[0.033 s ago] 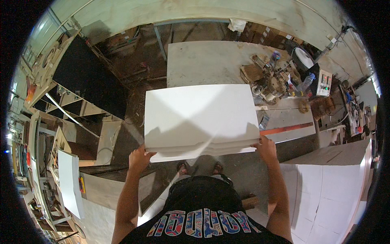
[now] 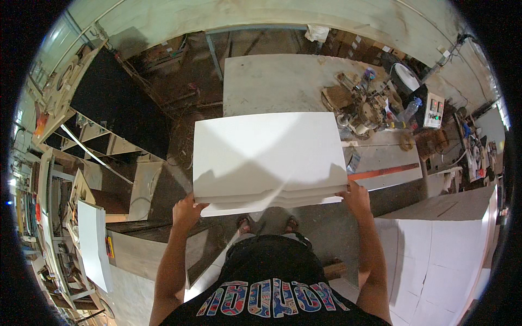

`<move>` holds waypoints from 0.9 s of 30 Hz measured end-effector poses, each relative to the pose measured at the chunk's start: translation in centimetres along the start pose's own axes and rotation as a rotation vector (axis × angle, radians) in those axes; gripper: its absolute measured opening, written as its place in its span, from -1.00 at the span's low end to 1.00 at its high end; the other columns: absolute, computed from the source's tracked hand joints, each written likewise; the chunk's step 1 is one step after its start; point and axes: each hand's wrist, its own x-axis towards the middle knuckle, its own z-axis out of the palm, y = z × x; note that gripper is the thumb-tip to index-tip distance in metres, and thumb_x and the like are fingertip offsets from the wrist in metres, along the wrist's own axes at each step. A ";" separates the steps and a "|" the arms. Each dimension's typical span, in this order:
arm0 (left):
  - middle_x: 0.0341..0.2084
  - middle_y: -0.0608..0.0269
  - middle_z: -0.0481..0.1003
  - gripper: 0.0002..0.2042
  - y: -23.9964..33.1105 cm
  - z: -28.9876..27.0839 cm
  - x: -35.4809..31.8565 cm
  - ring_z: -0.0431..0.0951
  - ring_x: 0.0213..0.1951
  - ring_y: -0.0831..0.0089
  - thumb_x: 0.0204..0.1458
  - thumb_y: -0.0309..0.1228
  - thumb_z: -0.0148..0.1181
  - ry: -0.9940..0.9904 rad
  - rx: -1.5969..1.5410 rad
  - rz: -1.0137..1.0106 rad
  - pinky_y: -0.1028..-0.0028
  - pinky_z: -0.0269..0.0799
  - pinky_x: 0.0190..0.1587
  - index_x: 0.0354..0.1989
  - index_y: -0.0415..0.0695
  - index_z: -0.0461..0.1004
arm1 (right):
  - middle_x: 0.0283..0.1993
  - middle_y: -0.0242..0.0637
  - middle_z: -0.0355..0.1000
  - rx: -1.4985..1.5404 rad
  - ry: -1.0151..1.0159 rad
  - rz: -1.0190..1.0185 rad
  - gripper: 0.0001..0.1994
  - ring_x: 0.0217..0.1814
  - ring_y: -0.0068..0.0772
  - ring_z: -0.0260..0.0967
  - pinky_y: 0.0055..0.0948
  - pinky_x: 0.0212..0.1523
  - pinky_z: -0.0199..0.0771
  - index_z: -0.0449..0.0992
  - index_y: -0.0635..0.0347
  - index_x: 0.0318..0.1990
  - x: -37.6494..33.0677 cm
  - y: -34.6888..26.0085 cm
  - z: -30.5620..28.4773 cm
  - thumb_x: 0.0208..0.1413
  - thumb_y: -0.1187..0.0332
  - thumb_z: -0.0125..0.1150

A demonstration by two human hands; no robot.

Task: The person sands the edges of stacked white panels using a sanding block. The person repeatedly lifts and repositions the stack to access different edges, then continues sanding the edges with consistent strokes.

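Observation:
A stack of large white boards (image 2: 266, 152) lies in front of me, its far side over the grey worktable (image 2: 272, 81). Several layered edges show along its near side, slightly out of line. My left hand (image 2: 187, 211) is closed on the near left corner of the white boards. At the near right corner, my right hand (image 2: 356, 198) grips the same stack. Fingers of both hands are partly hidden under or behind the edges. Shadows of my arms fall across the top board.
A machine with a round metal part (image 2: 367, 117), a clear plastic bottle (image 2: 409, 110) and a control box (image 2: 434, 111) stand at the worktable's right. White stacked panels (image 2: 429, 266) are near right. A black panel (image 2: 119, 103) leans at left, above white boards (image 2: 92, 244).

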 end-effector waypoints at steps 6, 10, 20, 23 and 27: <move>0.04 -0.13 0.83 -0.19 -0.4 0.5 -0.3 0.85 0.11 -0.18 0.01 0.14 0.80 -0.005 0.048 -0.018 -0.15 0.72 0.15 0.31 -0.13 0.64 | 0.13 0.12 0.81 -0.127 0.040 -0.011 -0.33 0.20 0.27 0.80 0.11 0.22 0.77 0.64 0.21 0.39 -0.6 0.1 0.8 0.17 0.23 0.77; 0.08 -0.15 0.82 -0.11 -0.4 0.7 -0.4 0.84 0.15 -0.18 -0.07 0.12 0.85 -0.028 0.067 -0.037 -0.16 0.72 0.17 0.33 -0.17 0.61 | 0.20 0.14 0.79 -0.026 0.005 0.035 -0.20 0.26 0.33 0.77 0.17 0.29 0.75 0.55 0.20 0.48 -0.3 0.0 0.7 0.09 0.26 0.82; 0.09 -0.17 0.82 -0.27 -2.2 2.5 0.3 0.84 0.16 -0.20 0.03 -0.02 0.82 0.059 -0.106 0.024 -0.08 0.73 0.20 0.25 -0.22 0.66 | 0.09 0.06 0.84 0.009 -0.002 -0.009 -0.40 0.15 0.18 0.83 0.08 0.19 0.77 0.70 0.21 0.31 0.3 0.6 1.0 0.21 0.10 0.72; 0.09 -0.17 0.82 -0.29 -2.1 2.5 0.1 0.84 0.15 -0.19 0.05 -0.01 0.81 0.019 -0.224 -0.018 -0.08 0.74 0.19 0.24 -0.23 0.66 | 0.09 0.09 0.82 0.057 0.005 0.046 -0.36 0.14 0.20 0.82 0.10 0.19 0.77 0.74 0.20 0.28 0.0 0.8 1.5 0.20 -0.06 0.72; 0.10 -0.16 0.82 -0.28 -1.8 1.9 0.1 0.85 0.15 -0.16 0.06 0.00 0.80 0.025 -0.137 -0.013 -0.09 0.73 0.20 0.26 -0.23 0.66 | -0.03 0.05 0.83 -0.016 0.026 0.033 -0.51 0.03 0.15 0.83 0.06 0.10 0.76 0.80 0.21 0.13 0.4 0.7 1.4 0.23 0.03 0.68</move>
